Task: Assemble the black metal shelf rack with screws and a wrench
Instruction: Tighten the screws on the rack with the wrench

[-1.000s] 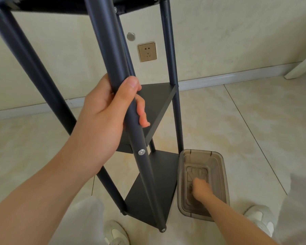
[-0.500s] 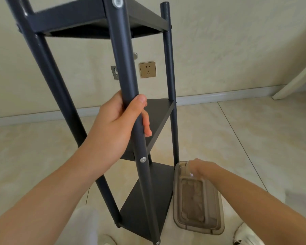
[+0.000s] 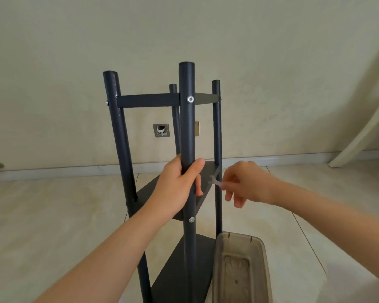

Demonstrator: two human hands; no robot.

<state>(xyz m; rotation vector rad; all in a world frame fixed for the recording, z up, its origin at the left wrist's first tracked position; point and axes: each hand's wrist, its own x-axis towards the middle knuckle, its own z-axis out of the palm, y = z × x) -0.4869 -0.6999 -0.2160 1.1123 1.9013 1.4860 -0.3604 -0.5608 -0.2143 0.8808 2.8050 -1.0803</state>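
My left hand is wrapped round the front post of the black tubular metal shelf rack, thumb across its matte painted tube. The rack stands upright on the pale glossy tile floor just ahead of me. My right hand pinches what looks like a small flat silvery wrench, though it is blurred. Its head lies beside the right rear post, near a corner of the flat middle shelf. To do this well I should brace the frame firmly, seat the wrench squarely on the fastener before turning, then tighten in short strokes so the thin tool cannot slip. A round bright screw head sits flush on the smooth post, and a translucent brown plastic tub stands just beside the bottom shelf
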